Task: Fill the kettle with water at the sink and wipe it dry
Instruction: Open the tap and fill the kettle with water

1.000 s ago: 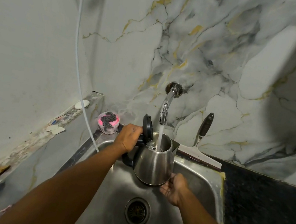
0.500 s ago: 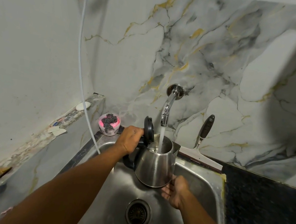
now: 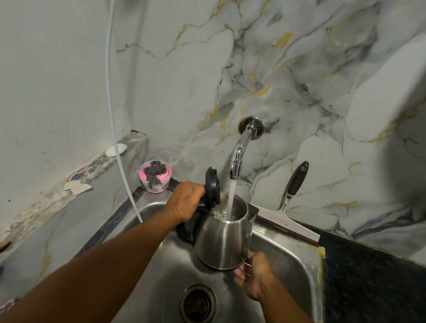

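Observation:
A stainless steel kettle (image 3: 223,239) with a black handle hangs over the steel sink (image 3: 294,259), its black lid (image 3: 212,189) flipped up. Water streams from the chrome wall tap (image 3: 240,154) straight into the kettle's mouth. My left hand (image 3: 186,200) grips the black handle at the kettle's left. My right hand (image 3: 253,275) cups the kettle's base from the lower right, fingers under the bottom edge. The drain (image 3: 198,305) lies below the kettle.
A pink tub with a steel scrubber (image 3: 154,176) stands at the sink's back left corner. A squeegee (image 3: 293,198) leans on the marble wall behind the sink. A white hose (image 3: 109,68) curves down the left wall. A dark counter (image 3: 379,297) lies to the right.
The kettle and both hands stay in place under the running tap. Only the view has shifted slightly.

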